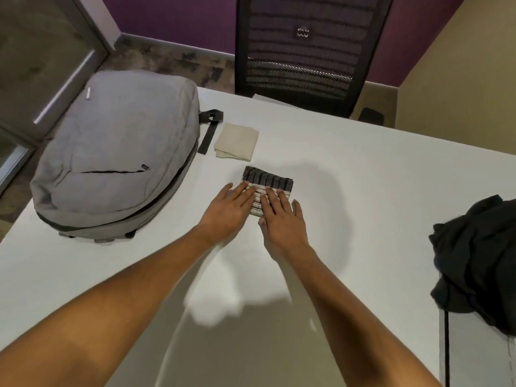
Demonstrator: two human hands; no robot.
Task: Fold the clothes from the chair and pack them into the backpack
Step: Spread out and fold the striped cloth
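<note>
On the white surface (363, 169) in front of you, both of your hands lie flat on a small folded striped cloth (268, 185), dark along its far edge and pale with thin dark lines nearer you. Your left hand (227, 209) has its fingers straight and spread, the fingertips resting on the cloth's left part. Your right hand (282, 216) lies just beside it, fingers straight and pressing down on the cloth's near right part; neither hand curls round anything. The 2 hands are close together but not overlapping.

Just beyond the striped cloth, to the far left of it, a folded beige cloth (236, 141) lies flat, apart from the striped one. Left of that sits the grey backpack (111, 152), lying on the surface with its front pocket zip facing up and a black strap (209, 129) trailing out toward the beige cloth. Whether its main compartment is open you cannot tell from this angle.

At the right edge of the surface a crumpled black garment (477, 261) lies in a heap, well apart from your hands. At the far side stands a black mesh chair (304, 51), its back facing you.
</note>
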